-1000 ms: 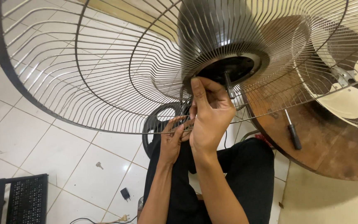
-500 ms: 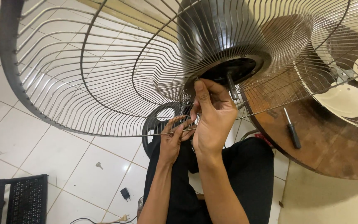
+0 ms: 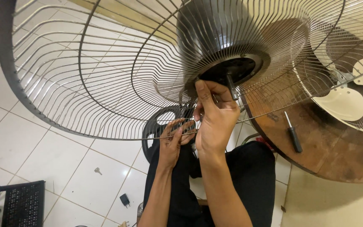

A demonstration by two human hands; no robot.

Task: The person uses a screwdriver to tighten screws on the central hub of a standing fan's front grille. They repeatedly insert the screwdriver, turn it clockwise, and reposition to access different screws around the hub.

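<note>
head | 2 hands: right hand (image 3: 217, 120) grip pinching fan guard (image 3: 89, 80) | left hand (image 3: 172, 143) unclear | 1 screwdriver (image 3: 293, 132)

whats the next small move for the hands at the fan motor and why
Probably steady the grille with the left hand while the right hand works on at the motor. The right fingers are pressed up at the motor's underside beside the shaft, and the big grille hangs unsupported.

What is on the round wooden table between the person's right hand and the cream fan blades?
In the head view, a black-handled screwdriver lies on the wooden table between the right hand and the cream blades.
</note>
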